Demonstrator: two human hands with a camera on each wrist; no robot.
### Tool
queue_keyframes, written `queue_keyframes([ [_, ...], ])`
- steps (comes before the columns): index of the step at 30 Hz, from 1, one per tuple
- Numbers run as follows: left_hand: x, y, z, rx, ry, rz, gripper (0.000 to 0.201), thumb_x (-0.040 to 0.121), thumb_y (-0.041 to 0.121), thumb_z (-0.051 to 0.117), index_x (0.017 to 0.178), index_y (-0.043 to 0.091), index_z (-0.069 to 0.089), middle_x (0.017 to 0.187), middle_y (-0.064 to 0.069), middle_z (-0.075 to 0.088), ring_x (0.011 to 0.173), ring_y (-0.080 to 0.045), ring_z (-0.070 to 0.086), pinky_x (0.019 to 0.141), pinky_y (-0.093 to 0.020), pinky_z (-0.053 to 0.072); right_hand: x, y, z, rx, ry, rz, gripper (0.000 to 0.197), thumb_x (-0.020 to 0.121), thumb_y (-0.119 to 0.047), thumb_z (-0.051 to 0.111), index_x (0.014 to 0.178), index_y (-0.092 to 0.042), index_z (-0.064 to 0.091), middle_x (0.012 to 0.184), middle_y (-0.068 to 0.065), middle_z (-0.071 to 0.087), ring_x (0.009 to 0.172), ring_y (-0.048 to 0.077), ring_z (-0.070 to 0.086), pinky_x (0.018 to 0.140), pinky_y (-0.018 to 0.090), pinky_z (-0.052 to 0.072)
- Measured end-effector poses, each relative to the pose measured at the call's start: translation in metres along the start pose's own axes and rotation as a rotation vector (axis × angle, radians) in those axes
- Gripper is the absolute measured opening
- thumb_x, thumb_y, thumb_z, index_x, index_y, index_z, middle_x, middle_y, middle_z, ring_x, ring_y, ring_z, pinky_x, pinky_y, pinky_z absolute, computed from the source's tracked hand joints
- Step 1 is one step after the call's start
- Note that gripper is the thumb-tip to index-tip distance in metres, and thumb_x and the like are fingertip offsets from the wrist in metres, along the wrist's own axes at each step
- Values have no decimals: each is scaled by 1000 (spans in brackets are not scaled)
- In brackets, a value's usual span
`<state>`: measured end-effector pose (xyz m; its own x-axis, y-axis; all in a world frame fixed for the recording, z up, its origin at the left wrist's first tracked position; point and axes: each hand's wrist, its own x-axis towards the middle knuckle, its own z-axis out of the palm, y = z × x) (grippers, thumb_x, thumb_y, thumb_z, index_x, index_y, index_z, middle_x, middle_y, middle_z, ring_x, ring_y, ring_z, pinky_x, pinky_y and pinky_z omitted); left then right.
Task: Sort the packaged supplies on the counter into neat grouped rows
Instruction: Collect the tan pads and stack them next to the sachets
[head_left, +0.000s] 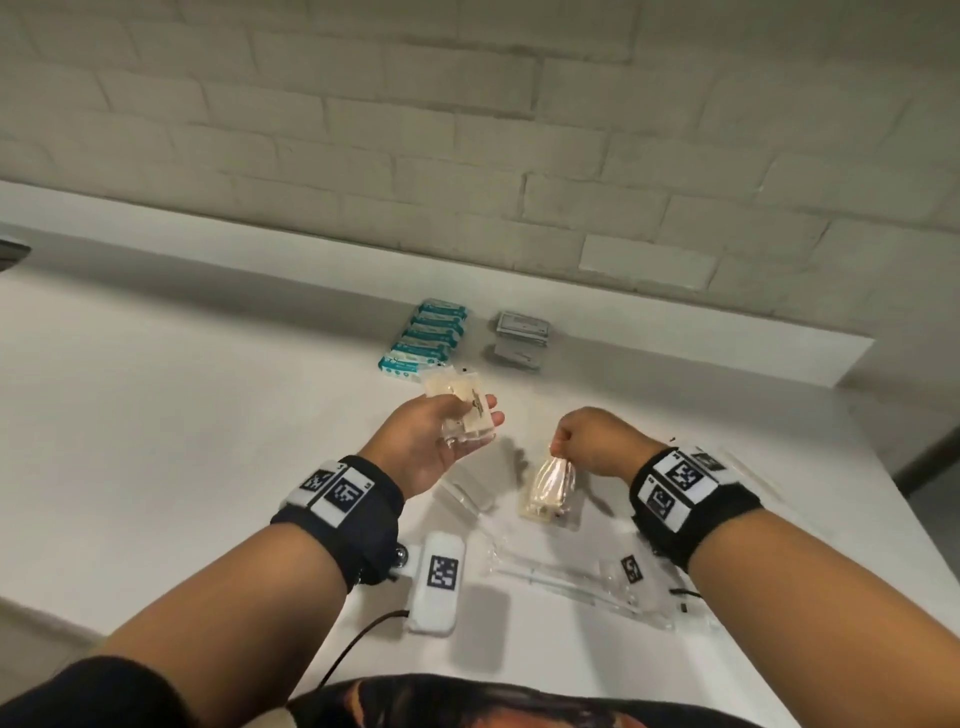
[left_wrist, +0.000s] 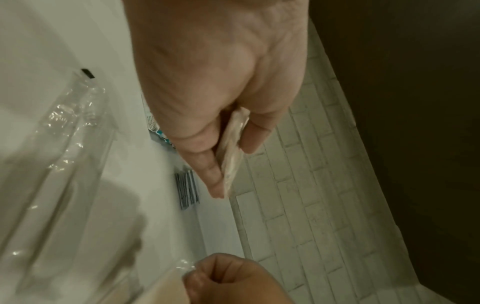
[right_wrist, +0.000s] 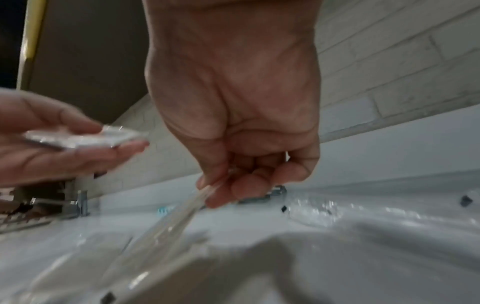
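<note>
The left hand (head_left: 441, 441) holds a stack of clear packets (head_left: 462, 410) between thumb and fingers; the right hand (head_left: 592, 441) pinches another packet (head_left: 550, 488) by its top edge, dangling above the table (head_left: 208, 415). Slick film could slip from that thin pinch, scattering loose packets (head_left: 566, 577) nearby.

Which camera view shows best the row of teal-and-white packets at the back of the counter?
The head view: the whole row of teal-and-white packets lies unobstructed, beside the grey packets. The left wrist view shows only a teal edge behind the left hand. The right wrist view shows a small blurred teal spot.
</note>
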<state>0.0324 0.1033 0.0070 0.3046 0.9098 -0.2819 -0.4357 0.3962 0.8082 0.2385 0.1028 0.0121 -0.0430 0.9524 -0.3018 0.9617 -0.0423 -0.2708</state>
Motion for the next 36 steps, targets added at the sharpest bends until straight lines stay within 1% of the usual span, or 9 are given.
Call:
queue_keyframes([
  [5,-1,-2,-7,67,30,55,16,88,0,61,104,2,61,92,-11,68,84,-25,68,74,-33,58,13,3,10,-35,38,86,25,91,-36,58,103,-17,69,108,-1,66,105,21,61,92,34,48],
  [8,0,-3,-8,81,35,76,14,88,2,63,101,6,63,85,-6,69,80,-21,68,71,-30,58,9,-4,-5,313,178,39,24,91,-39,58,94,-17,67,97,0,68,87,17,62,76,29,50],
  [10,-1,-2,-5,100,39,86,9,88,4,64,97,7,65,85,-5,69,80,-19,68,75,-31,57,-2,-19,-15,602,228,-47,19,91,-33,62,90,-15,67,89,0,70,73,14,61,63,25,46],
  [16,-2,-3,13,160,-22,88,22,95,18,57,105,3,69,101,-12,70,104,-32,63,95,-42,49,-23,-51,-13,887,180,-167,15,84,-27,72,95,-16,70,84,0,73,69,12,66,60,27,51],
  [19,-3,-3,15,188,-70,100,26,96,25,53,104,7,70,98,-10,72,98,-26,68,92,-39,52,-23,-52,-6,941,216,-154,17,81,-19,76,93,-9,69,80,4,72,66,11,66,57,27,53],
  [21,-2,-4,13,186,-70,131,17,94,19,55,100,11,69,88,-3,73,87,-18,69,83,-33,54,-22,-50,-5,982,258,-111,12,85,-11,71,87,0,66,76,16,67,63,19,63,61,34,56],
  [25,1,-5,7,177,-51,171,14,90,-1,58,93,13,60,78,-2,68,77,-18,65,80,-35,52,-25,-41,-6,1159,222,-56,13,84,-1,69,75,-2,59,59,10,60,52,19,58,63,38,56],
  [32,3,-4,10,401,-10,208,36,78,11,71,112,6,62,97,-10,70,85,-20,67,71,-28,51,-25,-36,-17,1025,231,-119,18,81,-9,74,95,-16,65,73,-3,63,64,13,60,58,24,44],
  [36,3,-6,11,463,4,189,31,83,6,69,113,5,62,104,-15,70,88,-21,67,72,-27,52,-24,-34,-29,869,231,-151,10,80,-6,73,76,-12,66,63,-2,62,54,7,52,50,13,41],
])
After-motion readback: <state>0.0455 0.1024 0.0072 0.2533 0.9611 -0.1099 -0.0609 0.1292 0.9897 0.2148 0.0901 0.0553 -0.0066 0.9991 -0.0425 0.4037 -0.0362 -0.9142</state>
